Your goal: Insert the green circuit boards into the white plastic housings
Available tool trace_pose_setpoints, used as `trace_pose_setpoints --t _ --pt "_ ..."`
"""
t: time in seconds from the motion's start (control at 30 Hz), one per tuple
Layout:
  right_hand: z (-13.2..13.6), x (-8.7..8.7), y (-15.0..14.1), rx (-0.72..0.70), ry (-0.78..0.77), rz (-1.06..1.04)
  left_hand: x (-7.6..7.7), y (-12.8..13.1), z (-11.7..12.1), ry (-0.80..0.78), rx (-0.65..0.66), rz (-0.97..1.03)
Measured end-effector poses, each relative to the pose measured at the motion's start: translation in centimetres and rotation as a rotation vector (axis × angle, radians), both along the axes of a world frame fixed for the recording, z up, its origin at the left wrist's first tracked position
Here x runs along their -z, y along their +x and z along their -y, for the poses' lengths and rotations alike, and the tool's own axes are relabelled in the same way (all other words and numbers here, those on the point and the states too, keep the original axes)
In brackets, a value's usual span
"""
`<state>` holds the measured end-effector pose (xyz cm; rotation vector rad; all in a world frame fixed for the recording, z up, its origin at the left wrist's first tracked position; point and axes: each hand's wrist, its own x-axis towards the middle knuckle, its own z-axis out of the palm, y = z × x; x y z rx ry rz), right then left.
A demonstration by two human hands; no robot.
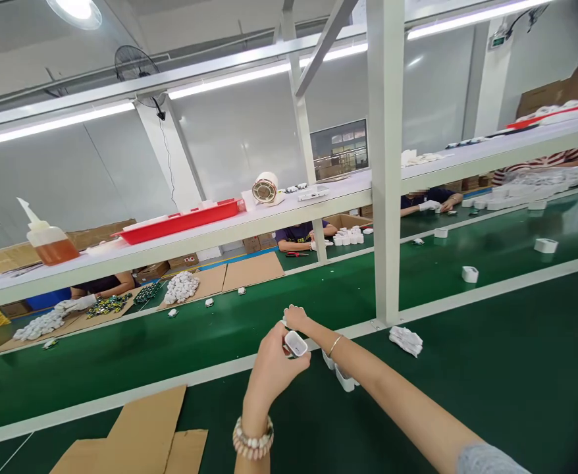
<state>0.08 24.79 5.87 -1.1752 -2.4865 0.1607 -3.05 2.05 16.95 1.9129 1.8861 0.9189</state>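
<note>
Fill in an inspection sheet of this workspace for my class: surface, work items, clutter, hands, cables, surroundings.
Surface: dark green bench; a pale rail divides it from the green belt.
Work items: one white housing held up, open end showing; more white housings on the bench, partly behind the right forearm.
Clutter: cardboard pieces and a crumpled white item on the bench.
Hands: left hand grips the housing; right hand is extended toward the belt, its grasp unclear.
Cables: nothing seen on the bench; a thin cord hangs below the wall fan.
Surroundings: raised shelf with red tray and bottle; co-workers beyond the belt.
</note>
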Motion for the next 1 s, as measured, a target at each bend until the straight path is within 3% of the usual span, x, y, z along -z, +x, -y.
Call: trace_pose_setpoints --t 0.1,0.23,0.4,0.5,0.6,0.77,0.83,1.0 --pt "0.6 -0.8 0.2 -0.05 -0.112 0.152 -2.2 -0.9 2.9 0.071 -0.011 0.111" --pt "1.1 -2.2 1.9 -0.134 -0.226 0.242 -3.7 -3.3 6.2 0.062 0.033 0.177" --pt "1.0 -4.3 4.3 -0.065 -0.355 0.255 -3.9 -8.1 9.5 0.199 -0.288 0.184" --pt "2.3 -5.3 4.9 -0.018 -0.397 0.195 -3.7 -9.3 10.3 0.325 -0.377 0.16" --pt "4.8 -6.2 4.9 -0.073 -0.381 0.049 -3.8 -8.4 10.2 0.521 -0.372 0.134" --pt "8.6 -8.4 5.2 -0.285 -0.311 -0.266 -4.5 -5.2 9.6 0.914 -0.423 -0.026" --pt "9.4 -9.3 5.5 -0.364 -0.298 -0.373 -4.6 -4.5 9.5 0.999 -0.344 -0.032" --pt "10.9 -9.9 7.2 -0.505 -0.329 -0.555 -3.9 -3.6 8.7 1.01 -0.086 0.027"
